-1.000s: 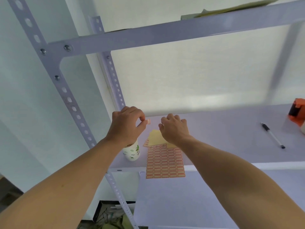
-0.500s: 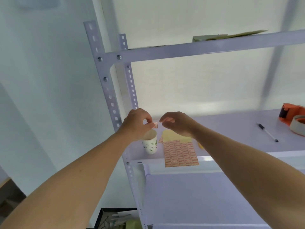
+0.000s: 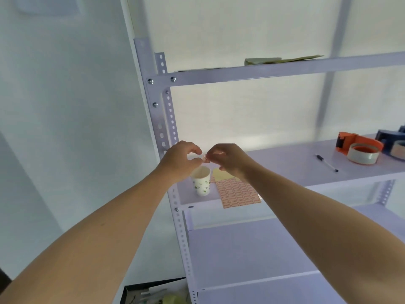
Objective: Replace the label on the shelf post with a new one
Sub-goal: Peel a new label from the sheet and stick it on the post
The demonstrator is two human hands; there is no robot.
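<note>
label [image 3: 205,159]: off the sheet [image 3: 238,194], held in the air.
left hand [image 3: 178,164]: fingers pinch label.
right hand [image 3: 229,160]: fingers pinch label.
post [image 3: 161,119]: no label seen; sticking on is left to do.

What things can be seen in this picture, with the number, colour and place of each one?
shelf post: one, pale white, perforated, upright at the rack's left front.
middle shelf: one, pale white, behind the hands.
small label: one, orange-red, between both hands, above the cup.
label sheet: one, orange-red, flat on the middle shelf.
paper cup: one, white with green print, upright left of the sheet.
pen: one, white and dark, lying on the middle shelf.
orange tape dispenser: one, right of the pen.
blue dispenser: one, at the right edge.
left hand: pinches the label.
right hand: pinches it too.
</note>
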